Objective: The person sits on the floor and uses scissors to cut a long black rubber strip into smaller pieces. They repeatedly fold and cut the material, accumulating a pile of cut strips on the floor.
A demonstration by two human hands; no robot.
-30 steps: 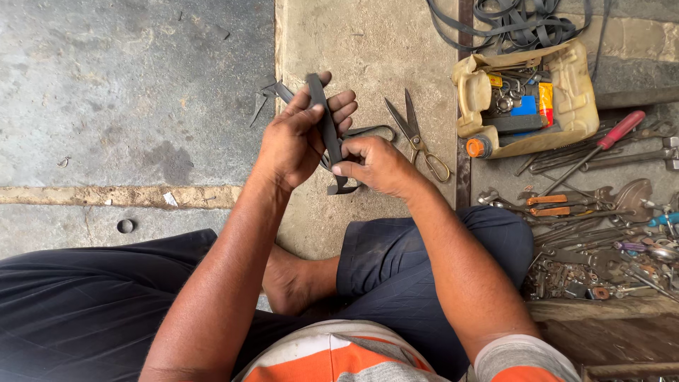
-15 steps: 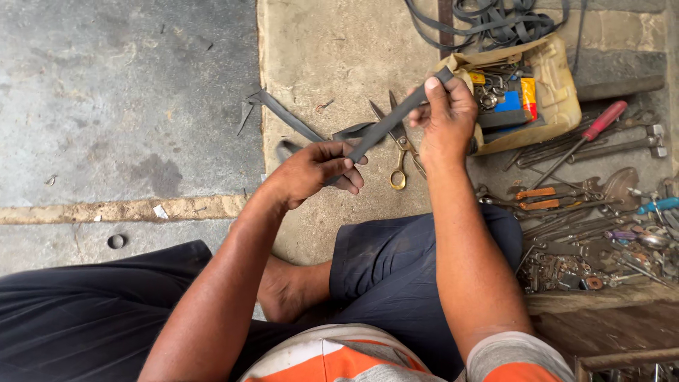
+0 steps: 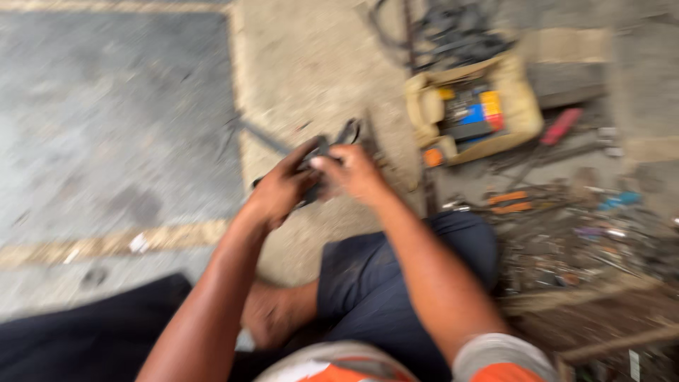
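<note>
— What have the hands got?

— My left hand [image 3: 283, 189] and right hand [image 3: 351, 170] are both clenched on a dark metal strip [image 3: 316, 168], held above the concrete floor [image 3: 127, 106] in front of my knees. The view's blurred.

— Anything nearby?

— A yellow container [image 3: 520, 106] of tools sits off right, with scattered tools [image 3: 566, 233] below it.

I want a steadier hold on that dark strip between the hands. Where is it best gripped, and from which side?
Probably near its two ends, one hand from each side, as the left hand and right hand now meet on the dark strip. It looks long and narrow, so fingers wrapped across its width should hold it. Blur hides its exact pose.
</note>
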